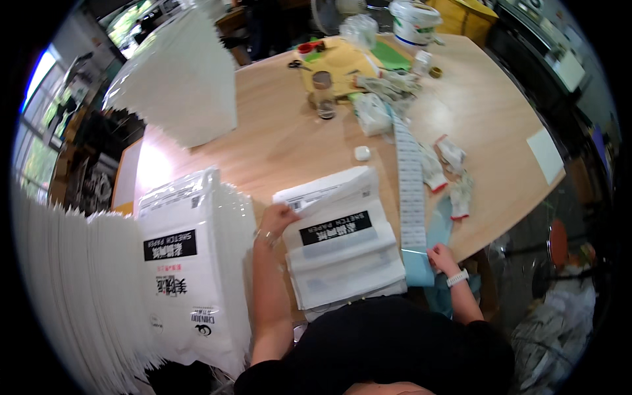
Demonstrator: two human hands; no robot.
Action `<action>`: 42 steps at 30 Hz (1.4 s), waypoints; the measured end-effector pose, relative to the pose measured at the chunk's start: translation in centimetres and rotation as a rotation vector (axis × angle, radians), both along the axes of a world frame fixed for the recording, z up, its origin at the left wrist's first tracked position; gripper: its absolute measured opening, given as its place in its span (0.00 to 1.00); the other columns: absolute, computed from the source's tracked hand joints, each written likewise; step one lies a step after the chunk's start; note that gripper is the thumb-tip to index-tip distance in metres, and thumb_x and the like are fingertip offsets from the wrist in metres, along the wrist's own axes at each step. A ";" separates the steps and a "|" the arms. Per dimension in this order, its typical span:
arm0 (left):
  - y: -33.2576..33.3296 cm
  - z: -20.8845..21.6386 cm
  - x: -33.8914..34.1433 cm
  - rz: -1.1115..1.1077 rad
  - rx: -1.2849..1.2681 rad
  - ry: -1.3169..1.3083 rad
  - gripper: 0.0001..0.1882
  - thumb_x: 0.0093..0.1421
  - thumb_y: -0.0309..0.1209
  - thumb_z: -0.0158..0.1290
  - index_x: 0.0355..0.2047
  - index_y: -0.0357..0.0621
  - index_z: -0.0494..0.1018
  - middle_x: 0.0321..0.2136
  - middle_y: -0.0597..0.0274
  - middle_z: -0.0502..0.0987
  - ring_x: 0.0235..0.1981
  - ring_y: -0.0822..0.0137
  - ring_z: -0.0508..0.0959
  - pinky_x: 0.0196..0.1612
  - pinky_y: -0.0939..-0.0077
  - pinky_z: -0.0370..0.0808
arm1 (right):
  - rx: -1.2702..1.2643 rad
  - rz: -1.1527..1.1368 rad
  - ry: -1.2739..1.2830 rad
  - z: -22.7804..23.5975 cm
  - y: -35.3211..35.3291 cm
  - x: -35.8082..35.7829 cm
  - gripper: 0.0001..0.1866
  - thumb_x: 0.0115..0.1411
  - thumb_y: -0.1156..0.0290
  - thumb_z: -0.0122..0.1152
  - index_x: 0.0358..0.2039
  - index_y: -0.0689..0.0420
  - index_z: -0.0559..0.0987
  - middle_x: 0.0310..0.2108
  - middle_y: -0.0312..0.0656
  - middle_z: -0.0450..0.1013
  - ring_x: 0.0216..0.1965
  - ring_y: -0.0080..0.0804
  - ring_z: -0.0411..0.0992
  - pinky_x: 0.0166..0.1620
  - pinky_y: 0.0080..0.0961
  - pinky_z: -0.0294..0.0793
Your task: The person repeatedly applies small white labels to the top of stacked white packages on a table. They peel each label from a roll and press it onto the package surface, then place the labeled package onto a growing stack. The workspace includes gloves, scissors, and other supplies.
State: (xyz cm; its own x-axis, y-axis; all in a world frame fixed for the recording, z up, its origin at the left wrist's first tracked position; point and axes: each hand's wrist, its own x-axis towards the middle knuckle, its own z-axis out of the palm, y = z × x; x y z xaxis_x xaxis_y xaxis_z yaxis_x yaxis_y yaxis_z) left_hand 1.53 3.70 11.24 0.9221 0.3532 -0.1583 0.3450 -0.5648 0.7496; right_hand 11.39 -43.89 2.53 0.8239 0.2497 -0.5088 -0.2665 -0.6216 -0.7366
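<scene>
A pile of white printed plastic bags (349, 263) lies in front of me at the table's near edge. My left hand (281, 215) pinches the upper flap of the top bag at its left side, and the flap is partly folded over. A long strip of white labels (411, 191) on pale blue backing runs down the table beside the pile. At its near end, my right hand (441, 258) has its fingers closed on the edge of the blue backing. Any label at those fingertips is too small to make out.
Tall stacks of wrapped white paper (181, 283) stand at the left, with another stack (187, 85) behind. White work gloves (451, 158) lie right of the strip. Farther off are a cup (324, 95), scissors (298, 64), a small white case (362, 153) and a bucket (415, 23).
</scene>
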 end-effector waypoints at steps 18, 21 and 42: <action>-18.1 -4.5 1.2 -0.030 -0.824 0.225 0.19 0.54 0.46 0.46 0.34 0.42 0.70 0.18 0.71 0.66 0.16 0.77 0.64 0.18 0.83 0.61 | 0.518 -0.002 -0.244 4.5 4.2 2.0 0.14 0.49 0.80 0.53 0.39 0.63 0.69 0.23 0.34 0.67 0.25 0.16 0.64 0.31 0.14 0.65; -21.2 -4.0 6.9 0.038 -1.508 0.535 0.14 0.55 0.43 0.45 0.19 0.50 0.64 0.11 0.76 0.55 0.10 0.82 0.51 0.11 0.86 0.46 | 0.432 0.099 -0.320 7.0 4.1 1.9 0.14 0.48 0.80 0.54 0.38 0.63 0.71 0.23 0.34 0.68 0.26 0.18 0.66 0.32 0.16 0.67; -8.3 -6.8 0.6 0.351 0.291 -0.350 0.11 0.44 0.24 0.50 0.31 0.42 0.69 0.36 0.57 0.68 0.40 0.56 0.65 0.44 0.66 0.64 | 0.553 0.268 -0.281 7.1 25.7 2.8 0.07 0.49 0.74 0.56 0.29 0.63 0.76 0.21 0.34 0.71 0.23 0.17 0.67 0.28 0.14 0.66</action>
State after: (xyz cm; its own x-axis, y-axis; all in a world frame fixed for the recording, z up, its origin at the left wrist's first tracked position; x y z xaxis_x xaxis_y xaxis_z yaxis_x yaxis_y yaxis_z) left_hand 2.16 -4.57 4.41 0.7219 0.6307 0.2848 0.3082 -0.6615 0.6837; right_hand 14.15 -18.22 9.63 0.7795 0.6260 -0.0225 0.0930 -0.1511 -0.9841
